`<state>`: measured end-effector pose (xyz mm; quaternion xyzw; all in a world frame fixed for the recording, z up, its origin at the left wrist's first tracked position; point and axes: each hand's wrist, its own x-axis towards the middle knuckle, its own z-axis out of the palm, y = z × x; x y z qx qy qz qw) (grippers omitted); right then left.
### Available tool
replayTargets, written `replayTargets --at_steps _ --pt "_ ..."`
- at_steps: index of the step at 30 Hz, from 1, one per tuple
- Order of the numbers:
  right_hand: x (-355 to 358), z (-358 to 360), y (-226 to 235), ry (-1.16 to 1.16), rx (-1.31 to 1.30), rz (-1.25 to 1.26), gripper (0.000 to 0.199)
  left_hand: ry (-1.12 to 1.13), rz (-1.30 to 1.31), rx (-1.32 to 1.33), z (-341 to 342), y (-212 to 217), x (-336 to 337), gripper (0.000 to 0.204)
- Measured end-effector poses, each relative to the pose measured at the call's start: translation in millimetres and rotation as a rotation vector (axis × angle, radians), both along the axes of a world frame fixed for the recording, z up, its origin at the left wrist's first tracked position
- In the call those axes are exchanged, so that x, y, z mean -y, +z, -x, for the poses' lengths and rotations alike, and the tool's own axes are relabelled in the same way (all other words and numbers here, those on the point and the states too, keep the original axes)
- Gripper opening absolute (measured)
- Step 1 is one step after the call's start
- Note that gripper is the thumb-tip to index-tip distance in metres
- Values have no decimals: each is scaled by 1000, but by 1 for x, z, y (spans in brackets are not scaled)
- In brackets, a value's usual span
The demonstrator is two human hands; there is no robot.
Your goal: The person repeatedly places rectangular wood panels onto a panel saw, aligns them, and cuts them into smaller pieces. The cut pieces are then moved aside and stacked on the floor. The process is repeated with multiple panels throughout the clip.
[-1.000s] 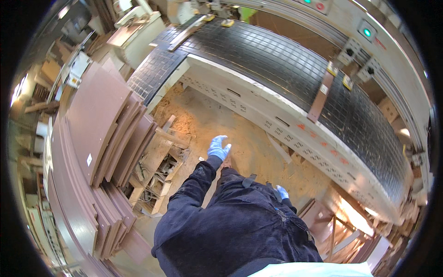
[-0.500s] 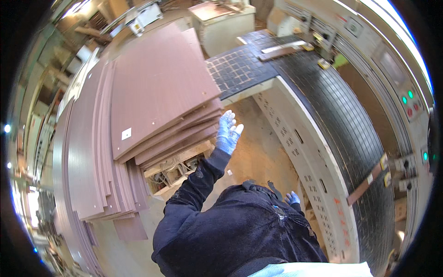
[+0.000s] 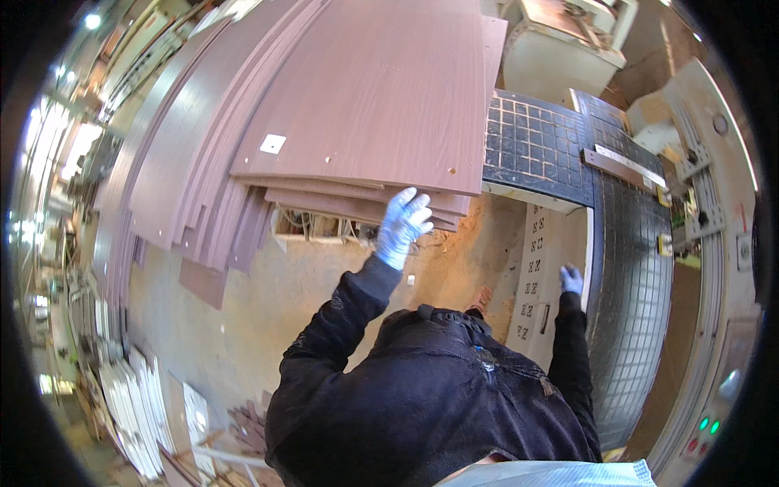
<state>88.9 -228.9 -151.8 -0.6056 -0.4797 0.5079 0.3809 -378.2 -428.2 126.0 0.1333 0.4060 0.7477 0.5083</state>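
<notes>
My left hand (image 3: pixel 403 227), in a pale blue work glove, is raised at the front edge of a stack of brown wood-grain panels. Its fingers are stretched out, and their tips overlap the panel edges; whether they touch cannot be made out. The top panel (image 3: pixel 381 97) has small holes along its front edge and a white square label (image 3: pixel 273 144) near its left corner. My right hand (image 3: pixel 571 278), gloved alike, hangs beside the white side frame (image 3: pixel 560 235) of a machine. Its fingers look loosely bent and apart, holding nothing visible.
More brown panels (image 3: pixel 191 122) are stacked to the left. On the right runs a black gridded machine bed (image 3: pixel 625 325) with a metal bar (image 3: pixel 621 169) across it. A pale cabinet (image 3: pixel 552 57) stands at the back. Sawdust covers part of the floor (image 3: pixel 324 276).
The view has swung, so the panels sit farther right in the picture. My left hand remains by the panel edges. My right hand has come out from my side toward the machine frame.
</notes>
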Motion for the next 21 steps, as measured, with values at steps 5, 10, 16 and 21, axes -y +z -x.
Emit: replayTargets --at_steps 5,10,16,21 --pt "-169 19 75 435 341 -323 53 190 -30 -2 -8 -6 -9 23" --pt "-265 40 133 282 1153 -78 67 562 252 -94 -34 4 -30 19" --pt "-350 77 125 488 1429 -313 68 645 365 -292 -43 16 -43 27" --pt "-408 98 114 768 1326 -440 64 682 281 -299 -48 12 -46 24"
